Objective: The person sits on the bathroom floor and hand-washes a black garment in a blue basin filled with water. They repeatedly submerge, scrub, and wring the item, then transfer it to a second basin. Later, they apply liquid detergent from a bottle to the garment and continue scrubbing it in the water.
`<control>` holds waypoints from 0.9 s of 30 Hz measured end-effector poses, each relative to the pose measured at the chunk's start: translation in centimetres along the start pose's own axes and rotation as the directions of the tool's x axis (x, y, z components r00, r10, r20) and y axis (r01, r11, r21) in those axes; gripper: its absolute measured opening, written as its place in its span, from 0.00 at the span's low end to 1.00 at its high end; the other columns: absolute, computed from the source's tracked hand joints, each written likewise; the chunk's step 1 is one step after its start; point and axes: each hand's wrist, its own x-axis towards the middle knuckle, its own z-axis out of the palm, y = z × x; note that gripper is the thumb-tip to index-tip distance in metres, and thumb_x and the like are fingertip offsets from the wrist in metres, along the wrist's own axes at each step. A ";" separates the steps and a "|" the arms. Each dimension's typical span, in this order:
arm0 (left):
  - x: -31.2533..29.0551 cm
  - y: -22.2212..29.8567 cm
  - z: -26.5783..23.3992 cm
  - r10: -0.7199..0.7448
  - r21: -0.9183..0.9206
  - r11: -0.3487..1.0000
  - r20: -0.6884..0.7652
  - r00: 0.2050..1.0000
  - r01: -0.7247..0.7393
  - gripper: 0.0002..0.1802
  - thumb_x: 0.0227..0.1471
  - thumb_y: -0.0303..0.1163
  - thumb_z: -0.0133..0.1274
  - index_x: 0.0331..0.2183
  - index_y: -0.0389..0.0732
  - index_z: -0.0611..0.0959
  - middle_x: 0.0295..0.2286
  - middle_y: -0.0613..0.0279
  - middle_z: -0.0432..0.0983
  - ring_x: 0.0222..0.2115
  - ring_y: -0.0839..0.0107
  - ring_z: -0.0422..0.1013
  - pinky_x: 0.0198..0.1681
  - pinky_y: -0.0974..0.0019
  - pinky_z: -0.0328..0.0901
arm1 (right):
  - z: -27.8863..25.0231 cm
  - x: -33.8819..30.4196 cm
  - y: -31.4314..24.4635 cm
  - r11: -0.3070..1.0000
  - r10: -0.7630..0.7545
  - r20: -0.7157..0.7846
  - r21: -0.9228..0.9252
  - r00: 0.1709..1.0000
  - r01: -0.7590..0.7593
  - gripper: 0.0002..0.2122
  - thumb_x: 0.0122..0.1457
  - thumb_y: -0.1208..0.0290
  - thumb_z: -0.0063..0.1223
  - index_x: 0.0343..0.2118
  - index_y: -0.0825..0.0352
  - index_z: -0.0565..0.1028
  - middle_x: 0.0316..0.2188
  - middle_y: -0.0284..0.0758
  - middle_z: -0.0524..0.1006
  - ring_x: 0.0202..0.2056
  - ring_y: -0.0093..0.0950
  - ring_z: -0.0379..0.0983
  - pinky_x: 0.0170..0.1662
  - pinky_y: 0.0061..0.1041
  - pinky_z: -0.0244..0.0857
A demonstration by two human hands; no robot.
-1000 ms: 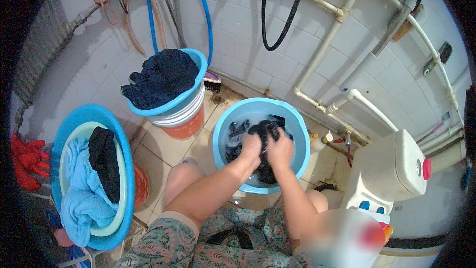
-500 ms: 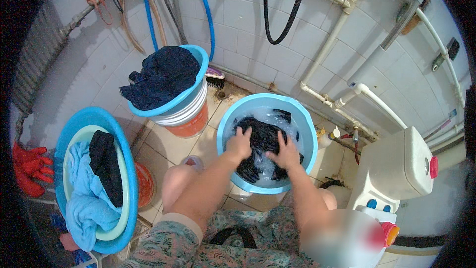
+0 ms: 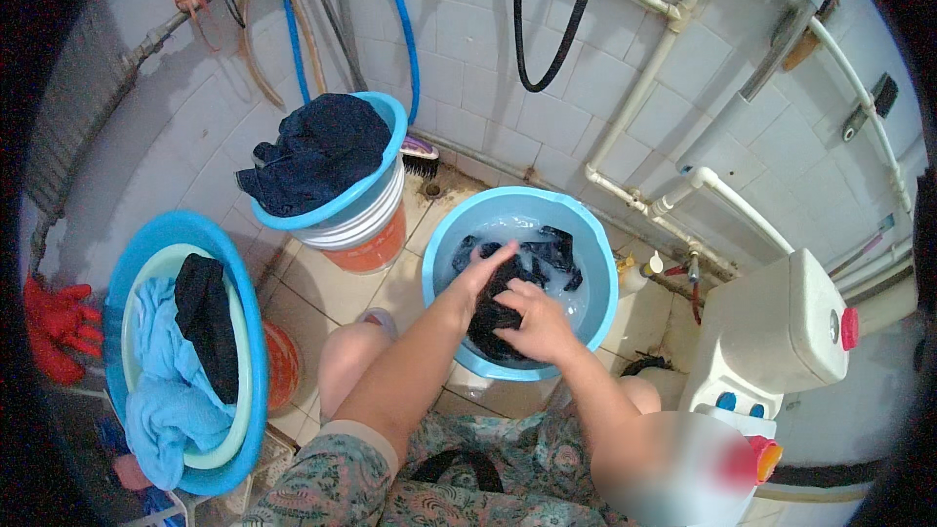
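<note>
Dark cloth (image 3: 493, 334): one bunch, wet, in the light-blue basin (image 3: 607, 273) at centre; loose folds lie in cloudy water (image 3: 517, 224) on the far side. Left hand (image 3: 480, 271): extended against the bunch; grip cannot be told. Right hand (image 3: 537, 327): near side, closed on it, close to the left. Progress: apparently midway, cloth not yet out of the water. Set apart: navy garment (image 3: 322, 151), far left; black garment (image 3: 205, 327) and light-blue cloth (image 3: 166, 420), left; washed or unwashed, unclear.

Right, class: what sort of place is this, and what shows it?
Probably a washroom or laundry corner: pipes run along the tiled wall, and dark cloth lies in a basin of cloudy water.
</note>
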 end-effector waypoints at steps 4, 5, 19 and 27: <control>-4.9 0.3 3.7 0.315 -0.118 0.947 0.183 0.931 -0.297 0.19 0.46 0.29 0.52 0.43 0.41 0.70 0.33 0.57 0.71 0.32 0.68 0.71 0.33 0.64 0.68 | 0.0 -0.5 -0.6 0.994 0.052 -0.246 0.101 0.968 -0.028 0.14 0.38 0.67 0.56 0.31 0.63 0.73 0.32 0.38 0.73 0.35 0.40 0.70 0.38 0.35 0.66; -5.1 0.4 4.2 0.186 -0.226 0.963 0.171 0.968 -0.145 0.16 0.47 0.28 0.50 0.41 0.40 0.71 0.32 0.57 0.71 0.32 0.67 0.71 0.32 0.63 0.68 | 0.1 -0.4 0.0 0.989 0.123 -0.301 0.116 0.946 -0.091 0.13 0.39 0.66 0.55 0.30 0.64 0.74 0.30 0.39 0.74 0.33 0.41 0.71 0.37 0.36 0.66; -6.4 3.3 6.1 0.001 0.289 0.956 0.193 0.981 -0.058 0.22 0.48 0.41 0.51 0.41 0.36 0.73 0.35 0.58 0.73 0.34 0.67 0.70 0.38 0.65 0.65 | -2.0 2.6 9.2 0.808 0.588 -0.538 0.396 0.603 -0.436 0.21 0.52 0.56 0.42 0.39 0.70 0.73 0.36 0.50 0.74 0.39 0.48 0.69 0.44 0.38 0.60; -4.1 6.1 1.2 0.311 0.452 0.835 0.082 0.947 -0.313 0.30 0.43 0.25 0.53 0.51 0.40 0.67 0.41 0.54 0.70 0.40 0.66 0.68 0.43 0.65 0.64 | 0.7 1.4 12.0 0.830 0.558 -0.272 0.154 0.784 -0.536 0.38 0.47 0.65 0.57 0.60 0.58 0.47 0.47 0.48 0.68 0.47 0.45 0.66 0.49 0.38 0.60</control>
